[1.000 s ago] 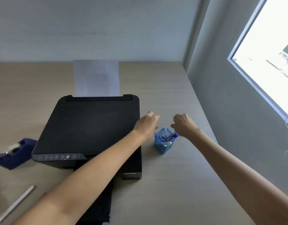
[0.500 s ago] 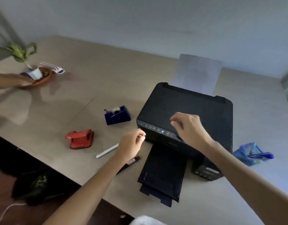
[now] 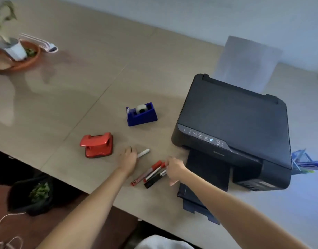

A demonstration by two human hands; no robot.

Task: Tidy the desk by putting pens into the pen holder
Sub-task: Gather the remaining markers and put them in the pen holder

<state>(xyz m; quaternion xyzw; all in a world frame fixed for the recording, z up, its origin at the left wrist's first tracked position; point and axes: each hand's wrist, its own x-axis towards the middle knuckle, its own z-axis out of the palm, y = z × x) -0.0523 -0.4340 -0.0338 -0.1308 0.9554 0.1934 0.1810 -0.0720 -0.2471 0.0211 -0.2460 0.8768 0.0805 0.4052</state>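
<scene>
One desk (image 3: 93, 72) carries one black printer (image 3: 233, 126), one blue tape dispenser (image 3: 141, 115), one red hole punch (image 3: 97, 145), one blue mesh pen holder (image 3: 301, 159) half hidden behind the printer's right side, and what look like three markers (image 3: 151, 174) lying side by side, blurred, plus one white pen (image 3: 143, 152). Left hand (image 3: 128, 159) lies curled over the white pen's near end, apparently closing on it, while the right hand (image 3: 174, 170) pinches the markers' top ends; whether either grip is fully closed I cannot tell.
</scene>
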